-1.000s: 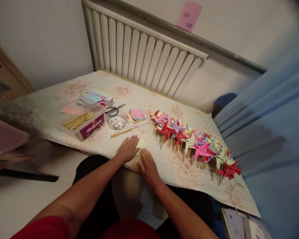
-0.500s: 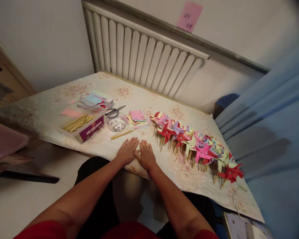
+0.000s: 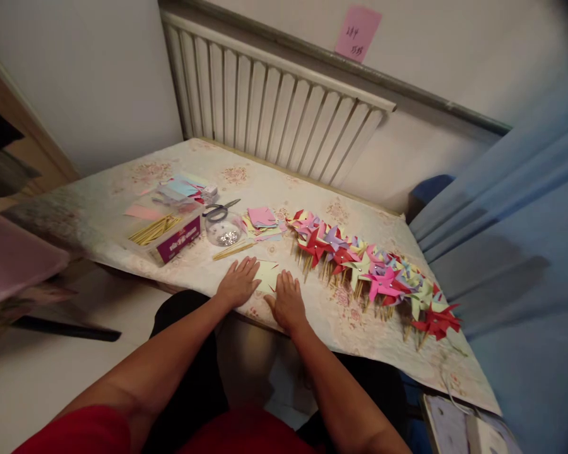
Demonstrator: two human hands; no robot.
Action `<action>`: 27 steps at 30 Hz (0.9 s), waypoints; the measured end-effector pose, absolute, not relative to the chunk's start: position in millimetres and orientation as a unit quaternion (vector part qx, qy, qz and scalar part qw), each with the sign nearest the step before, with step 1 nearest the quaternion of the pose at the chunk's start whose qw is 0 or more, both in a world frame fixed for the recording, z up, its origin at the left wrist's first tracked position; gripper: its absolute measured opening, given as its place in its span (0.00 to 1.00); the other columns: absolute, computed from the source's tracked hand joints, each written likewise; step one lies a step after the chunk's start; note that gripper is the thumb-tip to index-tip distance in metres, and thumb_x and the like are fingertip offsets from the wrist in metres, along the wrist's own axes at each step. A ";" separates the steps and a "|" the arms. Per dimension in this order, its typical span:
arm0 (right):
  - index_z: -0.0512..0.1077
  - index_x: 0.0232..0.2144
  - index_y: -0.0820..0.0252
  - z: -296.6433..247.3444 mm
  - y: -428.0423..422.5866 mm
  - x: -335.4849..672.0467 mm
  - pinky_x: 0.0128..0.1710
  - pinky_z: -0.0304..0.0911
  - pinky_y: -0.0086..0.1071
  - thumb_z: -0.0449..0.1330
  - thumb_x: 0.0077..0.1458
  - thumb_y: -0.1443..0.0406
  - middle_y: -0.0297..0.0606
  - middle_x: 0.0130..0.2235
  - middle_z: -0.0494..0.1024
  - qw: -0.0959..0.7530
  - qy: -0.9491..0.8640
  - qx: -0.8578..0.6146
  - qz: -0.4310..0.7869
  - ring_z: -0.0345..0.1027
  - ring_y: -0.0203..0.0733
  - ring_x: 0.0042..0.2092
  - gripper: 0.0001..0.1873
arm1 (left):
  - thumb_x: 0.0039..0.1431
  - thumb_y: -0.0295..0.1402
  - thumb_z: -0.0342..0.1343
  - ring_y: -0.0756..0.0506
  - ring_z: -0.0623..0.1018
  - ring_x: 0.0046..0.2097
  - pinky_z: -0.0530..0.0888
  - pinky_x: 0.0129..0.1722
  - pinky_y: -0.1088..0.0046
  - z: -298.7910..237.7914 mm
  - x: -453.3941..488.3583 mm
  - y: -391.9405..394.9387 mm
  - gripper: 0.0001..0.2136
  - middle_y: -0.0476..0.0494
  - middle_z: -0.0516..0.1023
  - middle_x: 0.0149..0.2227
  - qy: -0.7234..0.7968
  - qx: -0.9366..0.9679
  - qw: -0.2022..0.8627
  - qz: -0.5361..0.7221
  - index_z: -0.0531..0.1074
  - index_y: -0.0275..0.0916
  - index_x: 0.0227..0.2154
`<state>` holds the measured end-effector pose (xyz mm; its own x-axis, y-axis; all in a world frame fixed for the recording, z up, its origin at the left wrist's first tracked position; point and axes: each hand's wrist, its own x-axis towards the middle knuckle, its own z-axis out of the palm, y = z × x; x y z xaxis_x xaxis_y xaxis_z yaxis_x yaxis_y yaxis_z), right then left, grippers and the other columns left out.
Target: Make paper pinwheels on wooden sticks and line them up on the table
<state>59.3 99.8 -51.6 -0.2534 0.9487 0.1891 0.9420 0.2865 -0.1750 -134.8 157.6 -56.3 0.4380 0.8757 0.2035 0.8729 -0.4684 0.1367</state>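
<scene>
A pale yellow-green paper square (image 3: 267,275) with cuts in it lies flat near the table's front edge. My left hand (image 3: 238,282) rests flat on the paper's left side, fingers stretched out. On the right side, my right hand (image 3: 288,301) lies flat with its fingers extended and its thumb out to the left. Just beyond the hands are a few thin wooden sticks (image 3: 233,251), a clear round dish (image 3: 224,231) with small shiny pieces, and a pile of coloured paper squares (image 3: 262,218).
Rows of finished paper pinwheels (image 3: 360,261) on sticks cover the table's right side. A box of wooden sticks (image 3: 177,243) stands on the left, near scissors (image 3: 221,208) and more coloured paper (image 3: 182,188). Behind are a radiator (image 3: 274,94) and a blue curtain (image 3: 515,221).
My hands have moved apart, the right one to the right and slightly nearer me. The pale paper, mostly covered before, now shows between them.
</scene>
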 end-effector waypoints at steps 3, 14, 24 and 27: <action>0.56 0.64 0.79 -55.8 80.5 69.5 0.68 0.39 0.54 0.52 0.64 0.51 0.62 0.68 0.52 0.143 -0.794 -0.591 0.026 0.40 0.59 0.70 0.39 | 0.67 0.42 0.41 0.38 0.55 0.70 0.53 0.66 0.51 -56.9 -134.7 157.8 0.26 0.38 0.57 0.69 0.520 0.845 0.002 0.122 0.60 0.38 0.65; 0.53 0.65 0.75 -36.2 97.2 40.5 0.68 0.43 0.50 0.51 0.65 0.53 0.58 0.68 0.54 0.183 -0.836 -0.516 0.048 0.41 0.52 0.71 0.37 | 0.68 0.42 0.39 0.38 0.54 0.70 0.51 0.66 0.52 -58.7 -134.1 157.9 0.27 0.38 0.57 0.69 0.522 0.844 0.002 0.123 0.60 0.36 0.65; 0.56 0.64 0.74 -61.2 67.0 55.9 0.67 0.43 0.55 0.55 0.63 0.53 0.59 0.68 0.55 0.132 -0.838 -0.529 0.003 0.43 0.58 0.70 0.37 | 0.67 0.42 0.42 0.37 0.56 0.69 0.53 0.66 0.51 -56.1 -134.2 156.5 0.26 0.37 0.58 0.68 0.518 0.844 0.001 0.135 0.61 0.37 0.64; 0.58 0.64 0.72 -60.0 59.2 64.3 0.67 0.47 0.54 0.53 0.64 0.58 0.57 0.66 0.59 0.168 -0.826 -0.538 0.024 0.46 0.56 0.69 0.32 | 0.67 0.41 0.42 0.37 0.55 0.69 0.52 0.66 0.51 -54.9 -133.8 156.1 0.26 0.37 0.57 0.68 0.521 0.843 0.003 0.132 0.61 0.37 0.64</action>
